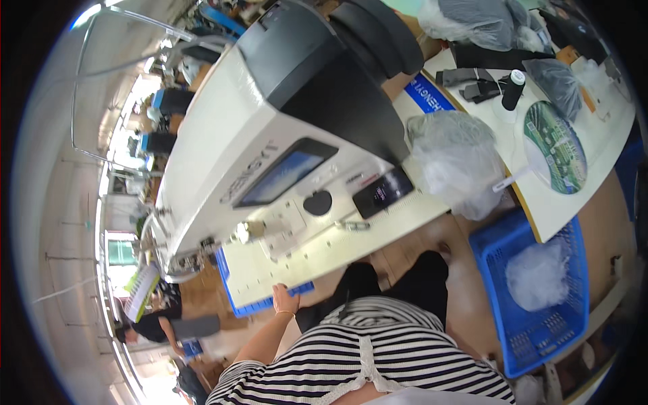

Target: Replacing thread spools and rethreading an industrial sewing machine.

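Note:
My left hand (285, 301) is at the near left edge of the pale sewing machine table (324, 255), beside a blue plastic crate (260, 307). Its fingers look loosely stretched onto the table edge, and I see nothing held in them. A large white and black industrial sewing machine (223, 135) fills the area above the table, with a small screen (289, 173) on its side. Only a bit of my right upper arm shows beside my striped top; that hand is out of sight.
A clear plastic bag (455, 158) hangs at the table's right end. On the right-hand table (560, 209) are a black thread cone (513, 90), a printed fan (555, 147) and dark fabric pieces (476, 82). A blue basket (540, 337) holds white material (538, 275). Another person (162, 327) is at far left.

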Available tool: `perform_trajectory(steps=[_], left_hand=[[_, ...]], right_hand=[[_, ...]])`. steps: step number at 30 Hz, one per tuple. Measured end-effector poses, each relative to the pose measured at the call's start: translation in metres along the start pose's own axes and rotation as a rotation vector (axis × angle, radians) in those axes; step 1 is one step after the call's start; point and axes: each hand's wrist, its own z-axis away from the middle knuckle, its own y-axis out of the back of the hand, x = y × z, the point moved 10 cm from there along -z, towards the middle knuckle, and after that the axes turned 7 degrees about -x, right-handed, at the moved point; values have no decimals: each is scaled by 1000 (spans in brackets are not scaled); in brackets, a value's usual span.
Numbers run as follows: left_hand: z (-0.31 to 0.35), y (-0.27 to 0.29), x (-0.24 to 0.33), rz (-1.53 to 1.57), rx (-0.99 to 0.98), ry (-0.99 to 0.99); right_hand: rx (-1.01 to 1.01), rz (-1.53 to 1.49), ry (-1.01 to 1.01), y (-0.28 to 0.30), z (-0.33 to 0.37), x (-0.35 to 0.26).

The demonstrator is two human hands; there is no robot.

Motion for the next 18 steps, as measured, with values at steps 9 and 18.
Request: perform_trajectory(steps=[9, 18], left_hand=[[-79, -30, -35, -48, -935, -95], [-109, -40, -23, -504, -994, -416]], right_hand=[[131, -418, 125, -148, 36, -107], [319, -611, 194, -190, -1, -166]])
